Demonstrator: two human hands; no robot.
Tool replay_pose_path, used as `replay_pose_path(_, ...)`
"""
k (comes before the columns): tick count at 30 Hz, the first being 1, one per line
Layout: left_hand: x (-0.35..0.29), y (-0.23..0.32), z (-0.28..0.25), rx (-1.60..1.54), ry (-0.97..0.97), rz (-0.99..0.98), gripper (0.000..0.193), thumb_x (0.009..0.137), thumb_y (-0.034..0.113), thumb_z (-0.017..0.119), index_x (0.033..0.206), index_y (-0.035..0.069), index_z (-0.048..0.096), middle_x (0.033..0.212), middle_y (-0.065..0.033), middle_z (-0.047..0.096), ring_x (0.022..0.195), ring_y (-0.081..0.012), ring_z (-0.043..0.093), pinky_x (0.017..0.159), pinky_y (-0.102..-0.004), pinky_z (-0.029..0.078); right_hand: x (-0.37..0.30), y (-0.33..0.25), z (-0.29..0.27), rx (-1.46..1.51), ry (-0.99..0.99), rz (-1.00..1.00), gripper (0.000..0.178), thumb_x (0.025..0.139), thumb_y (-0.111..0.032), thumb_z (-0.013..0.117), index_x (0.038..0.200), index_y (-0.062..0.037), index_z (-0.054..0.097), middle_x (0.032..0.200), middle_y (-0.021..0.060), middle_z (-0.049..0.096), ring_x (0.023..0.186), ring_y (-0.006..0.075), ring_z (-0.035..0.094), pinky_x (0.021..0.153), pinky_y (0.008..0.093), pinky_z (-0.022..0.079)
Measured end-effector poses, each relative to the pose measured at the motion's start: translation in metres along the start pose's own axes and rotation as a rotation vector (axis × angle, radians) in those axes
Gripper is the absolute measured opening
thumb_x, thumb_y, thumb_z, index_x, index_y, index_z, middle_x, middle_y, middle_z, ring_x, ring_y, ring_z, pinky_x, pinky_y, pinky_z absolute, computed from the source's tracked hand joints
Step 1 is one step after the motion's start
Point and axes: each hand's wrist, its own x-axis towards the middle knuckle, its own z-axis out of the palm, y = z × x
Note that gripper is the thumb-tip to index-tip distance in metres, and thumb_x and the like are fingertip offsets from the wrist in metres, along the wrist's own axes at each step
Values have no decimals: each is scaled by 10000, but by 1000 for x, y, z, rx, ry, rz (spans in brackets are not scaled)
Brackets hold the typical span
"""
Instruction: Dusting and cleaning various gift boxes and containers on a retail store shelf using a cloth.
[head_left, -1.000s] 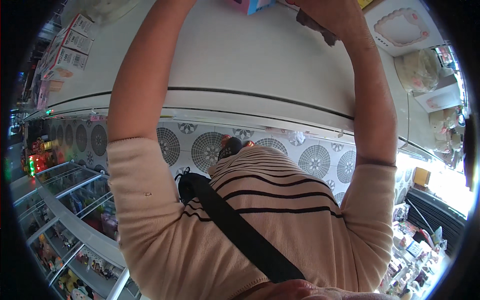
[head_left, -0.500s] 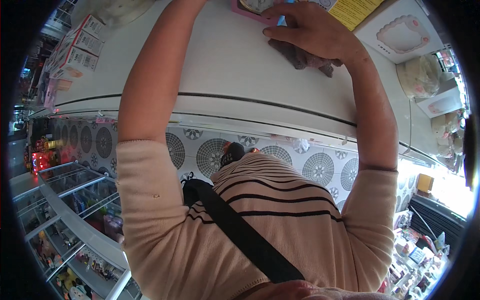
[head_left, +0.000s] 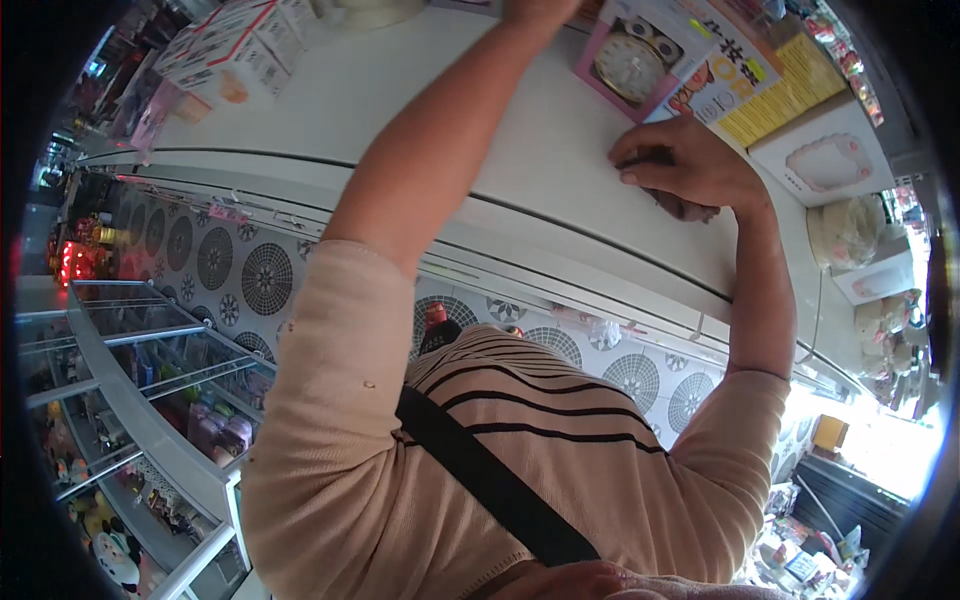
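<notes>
My right hand (head_left: pixel 700 165) is curled palm-down round a grey-brown cloth (head_left: pixel 686 207) on the white counter. Part of the cloth shows below the palm, and a dark bit between thumb and fingers. Just beyond that hand stands a pink box (head_left: pixel 590 62) with a window showing a round clock (head_left: pixel 632 66) topped by big owl-like eyes. My left hand (head_left: pixel 543 10) reaches far across the counter to the top edge of the picture. Its fingers are cut off there, so what they touch is hidden.
Beside the clock box are a printed box with a yellow side (head_left: pixel 785 95) and a white box (head_left: pixel 830 160) with a scalloped frame picture. White-and-red boxes (head_left: pixel 240 55) are stacked at the left. The counter's front edge (head_left: pixel 590 235) runs before me; behind me is a glass display case (head_left: pixel 150 400).
The view has shifted, bringing more of the clock box into sight. My right hand has drawn away from that box and bunched the cloth under it. My left arm has swung to the right.
</notes>
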Motion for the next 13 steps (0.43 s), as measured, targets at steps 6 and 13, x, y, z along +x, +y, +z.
replay_pose_path(6,19,7,-4,-153,-63,313,237,896,159,558,1079,14,516,922,-115,507,795,-245,530,695,-348,447,20,-30,2,90,65,-55,238,829,-164,677,994,0,629,816,53,629,617,84,554,575,240,468)
replay_pose_path(13,51,-24,-61,-192,-7,299,390,847,86,607,1196,76,434,1201,-83,400,1019,-288,473,808,-307,464,79,-69,-13,-187,775,-284,228,836,-200,674,1025,-73,657,890,82,651,765,101,608,741,230,497)
